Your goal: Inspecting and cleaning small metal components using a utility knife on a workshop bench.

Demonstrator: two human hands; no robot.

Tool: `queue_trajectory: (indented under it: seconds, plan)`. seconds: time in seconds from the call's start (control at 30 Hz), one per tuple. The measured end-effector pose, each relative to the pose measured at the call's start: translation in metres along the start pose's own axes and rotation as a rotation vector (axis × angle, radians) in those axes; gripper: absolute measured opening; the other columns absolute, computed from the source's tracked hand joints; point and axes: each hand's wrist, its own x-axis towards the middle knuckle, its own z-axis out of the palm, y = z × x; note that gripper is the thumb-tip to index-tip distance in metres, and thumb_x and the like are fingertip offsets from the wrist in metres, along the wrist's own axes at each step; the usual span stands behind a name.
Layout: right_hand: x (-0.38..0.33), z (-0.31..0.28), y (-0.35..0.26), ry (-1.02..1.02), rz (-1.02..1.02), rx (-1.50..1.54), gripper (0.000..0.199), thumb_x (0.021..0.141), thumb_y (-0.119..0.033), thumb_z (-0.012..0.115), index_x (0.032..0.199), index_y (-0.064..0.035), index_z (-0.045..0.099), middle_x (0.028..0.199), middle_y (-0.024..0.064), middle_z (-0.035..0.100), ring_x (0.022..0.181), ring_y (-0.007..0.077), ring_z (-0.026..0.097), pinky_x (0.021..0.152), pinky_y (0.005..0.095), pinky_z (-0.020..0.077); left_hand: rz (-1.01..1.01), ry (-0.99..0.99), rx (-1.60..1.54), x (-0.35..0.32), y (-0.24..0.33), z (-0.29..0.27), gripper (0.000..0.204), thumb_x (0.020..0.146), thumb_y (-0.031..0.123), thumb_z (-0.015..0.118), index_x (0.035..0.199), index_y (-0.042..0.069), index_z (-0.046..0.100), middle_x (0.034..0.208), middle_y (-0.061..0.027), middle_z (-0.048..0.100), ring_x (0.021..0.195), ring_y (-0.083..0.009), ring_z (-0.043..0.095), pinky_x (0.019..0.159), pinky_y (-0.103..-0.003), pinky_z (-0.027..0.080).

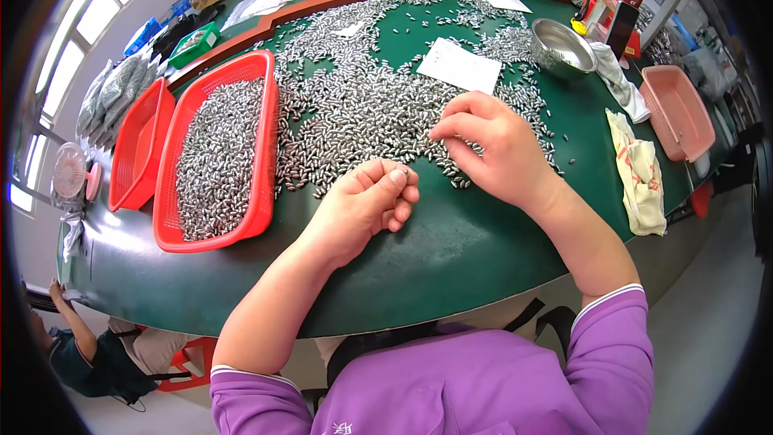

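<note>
Sorting step, judged: picking through metal pellets point(362, 113) spread loose on green table point(451, 250).
Left hand point(366, 205) curled, thumb and fingers pinched on single pellet point(405, 171).
Right hand point(491, 149) palm-down at heap edge, fingertips together on pellets.
Red basket point(262, 145) at left, part-filled.
Next move, judged: needs short carry left, clean release over basket.

Both bare forearms reach up from the near edge, purple sleeves pushed back to the elbows.

The left hand point(364, 203) is curled into a loose fist, thumb tip pressed against the bent forefinger, knuckles facing far. The right hand point(493, 147) lies farther and to the right, palm down, fingers bent leftward, fingertips point(439, 134) drawn together.
</note>
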Motion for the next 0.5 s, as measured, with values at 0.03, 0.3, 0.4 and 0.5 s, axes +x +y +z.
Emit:
queue_trajectory:
  seconds: [0.03, 0.3, 0.4, 0.5]
  plan:
    - [-0.0003, -0.0013, 0.0021, -0.015, 0.038, -0.054, 0.013, 0.076, -0.001, 0.065, 0.086, -0.0078, 0.068, 0.090, 0.0055, 0.061, 0.086, 0.0247, 0.062, 0.075, 0.0346, 0.0508, -0.002, -0.001, 0.001, 0.0001, -0.0003, -0.0008, 0.016, 0.099, 0.019, 0.052, 0.104, 0.005, 0.057, 0.087, -0.0010, 0.060, 0.070, -0.0064, 0.054, 0.063, -0.020, 0.047]
    - [-0.0093, 0.0002, -0.0008, -0.257, 0.145, -0.145, 0.011, 0.074, -0.016, 0.071, 0.078, -0.0084, 0.064, 0.087, 0.0052, 0.056, 0.090, 0.0244, 0.056, 0.079, 0.0374, 0.0478, 0.064, 0.036, 0.004, 0.0016, -0.0020, -0.0023, 0.014, 0.096, 0.010, 0.052, 0.108, 0.004, 0.053, 0.098, -0.0038, 0.059, 0.078, -0.0085, 0.056, 0.070, -0.023, 0.048]
    - [-0.0089, 0.0032, -0.0045, -0.294, 0.154, -0.168, 0.011, 0.073, -0.016, 0.071, 0.078, -0.0085, 0.064, 0.086, 0.0053, 0.055, 0.090, 0.0245, 0.056, 0.078, 0.0376, 0.0477, 0.059, 0.043, -0.026, 0.0009, -0.0022, -0.0010, 0.016, 0.094, 0.008, 0.052, 0.110, 0.004, 0.053, 0.099, -0.0043, 0.059, 0.079, -0.0090, 0.056, 0.071, -0.023, 0.048]
    - [-0.0096, 0.0062, -0.0043, -0.302, 0.119, -0.153, 0.011, 0.074, -0.015, 0.070, 0.078, -0.0084, 0.063, 0.086, 0.0056, 0.055, 0.089, 0.0246, 0.055, 0.076, 0.0377, 0.0474, 0.038, 0.075, -0.052, 0.0010, -0.0008, -0.0005, 0.016, 0.094, 0.008, 0.052, 0.110, 0.004, 0.053, 0.098, -0.0039, 0.059, 0.079, -0.0088, 0.056, 0.071, -0.023, 0.048]
